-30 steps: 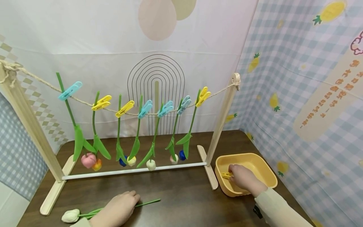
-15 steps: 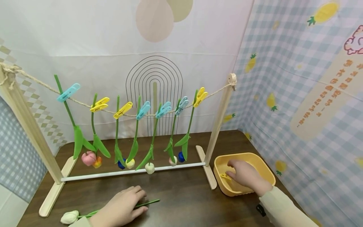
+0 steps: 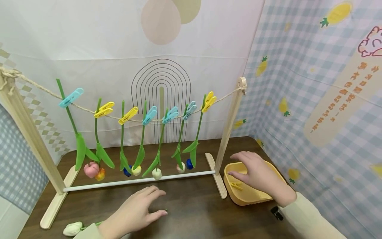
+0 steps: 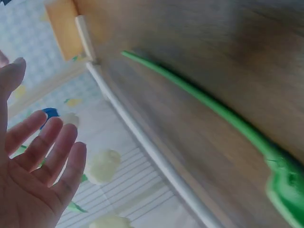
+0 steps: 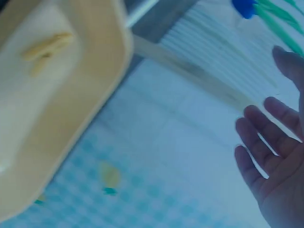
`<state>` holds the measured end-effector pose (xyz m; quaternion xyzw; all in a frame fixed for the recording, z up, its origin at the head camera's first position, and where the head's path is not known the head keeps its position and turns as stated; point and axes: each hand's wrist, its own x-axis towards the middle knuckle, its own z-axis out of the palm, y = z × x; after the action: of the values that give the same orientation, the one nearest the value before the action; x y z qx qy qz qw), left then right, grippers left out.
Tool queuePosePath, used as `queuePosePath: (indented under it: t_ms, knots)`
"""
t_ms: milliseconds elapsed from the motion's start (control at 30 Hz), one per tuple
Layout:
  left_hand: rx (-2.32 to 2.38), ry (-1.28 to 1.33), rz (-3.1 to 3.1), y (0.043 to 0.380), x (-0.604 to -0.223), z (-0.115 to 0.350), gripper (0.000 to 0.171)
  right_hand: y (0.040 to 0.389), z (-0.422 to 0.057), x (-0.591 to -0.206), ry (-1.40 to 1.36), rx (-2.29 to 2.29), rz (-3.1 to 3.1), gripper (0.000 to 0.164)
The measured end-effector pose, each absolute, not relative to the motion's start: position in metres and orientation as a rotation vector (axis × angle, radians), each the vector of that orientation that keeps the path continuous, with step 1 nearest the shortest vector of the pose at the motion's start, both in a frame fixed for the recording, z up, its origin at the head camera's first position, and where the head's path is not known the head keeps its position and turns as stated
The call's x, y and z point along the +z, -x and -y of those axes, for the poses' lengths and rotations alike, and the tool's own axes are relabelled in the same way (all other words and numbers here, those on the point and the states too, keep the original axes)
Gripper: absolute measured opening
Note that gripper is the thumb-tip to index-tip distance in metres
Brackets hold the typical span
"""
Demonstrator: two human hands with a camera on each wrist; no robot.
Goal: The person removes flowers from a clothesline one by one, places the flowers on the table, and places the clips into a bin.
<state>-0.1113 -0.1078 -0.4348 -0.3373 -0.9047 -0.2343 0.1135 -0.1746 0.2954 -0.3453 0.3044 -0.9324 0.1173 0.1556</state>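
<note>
My left hand point(image 3: 135, 209) hovers above the table with fingers spread and nothing in them. Below it lies a white artificial tulip point(image 3: 73, 229); in the left wrist view its green stem point(image 4: 204, 99) stretches across the wood, apart from the fingers. My right hand point(image 3: 256, 172) is raised over the yellow plastic basin point(image 3: 249, 200), thumb and fingers parted, holding nothing. One yellow clothespin point(image 3: 236, 186) lies in the basin, also seen in the right wrist view as a blurred clothespin point(image 5: 47, 50).
A wooden rack carries a rope point(image 3: 111, 117) between two posts point(image 3: 228, 129). Several tulips hang head down from it by blue clothespins point(image 3: 71, 97) and yellow clothespins point(image 3: 128, 115). A white rod point(image 3: 119, 183) joins the rack's feet. A small black object point(image 3: 276, 213) is by the right sleeve.
My right hand has let go of the yellow clothespin, which stays in the basin, and has lifted upward. My left hand has risen off the tulip stem and its fingers have spread.
</note>
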Motion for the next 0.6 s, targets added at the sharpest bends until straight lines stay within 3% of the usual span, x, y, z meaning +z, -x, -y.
queuePosePath:
  t_ms: [600]
  knots:
    - [-0.927, 0.955, 2.352, 0.13, -0.371, 0.049, 0.056, 0.175, -0.251, -0.253, -1.21, 0.36, 2.15, 0.046]
